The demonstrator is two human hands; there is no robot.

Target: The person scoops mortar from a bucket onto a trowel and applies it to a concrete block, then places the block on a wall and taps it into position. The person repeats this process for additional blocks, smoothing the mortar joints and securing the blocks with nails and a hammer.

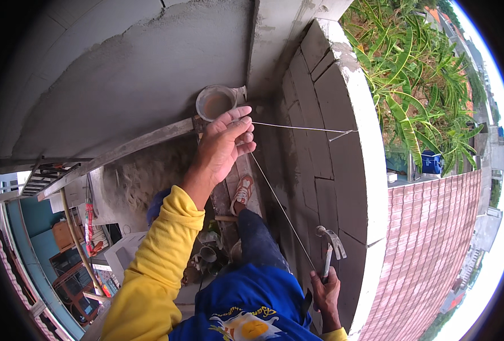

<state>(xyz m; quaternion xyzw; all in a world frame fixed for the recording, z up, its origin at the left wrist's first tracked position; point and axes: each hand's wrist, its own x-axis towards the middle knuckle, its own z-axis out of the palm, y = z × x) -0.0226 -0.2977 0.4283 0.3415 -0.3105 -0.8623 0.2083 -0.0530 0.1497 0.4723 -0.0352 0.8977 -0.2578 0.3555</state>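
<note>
My left hand (pixel 225 139) is raised near the middle of the view, with thumb and fingers pinching a thin pale string (pixel 297 127). One stretch of that string runs right to a nail (pixel 341 135) at the inner edge of the grey block wall (pixel 314 148). The other stretch slants down toward my right hand (pixel 327 291), at the lower right beside the wall. My right hand is closed around the handle of a claw hammer (pixel 331 243), its metal head pointing up. Whether the string's lower end is also in that hand, I cannot tell.
A round bucket (pixel 200 103) with greyish contents stands beyond my left hand. My shoe (pixel 243 192) rests on a narrow plank. A plastered wall (pixel 167 74) rises at the left. Beyond the block wall lie a tiled roof (pixel 422 227) and green plants (pixel 405 96).
</note>
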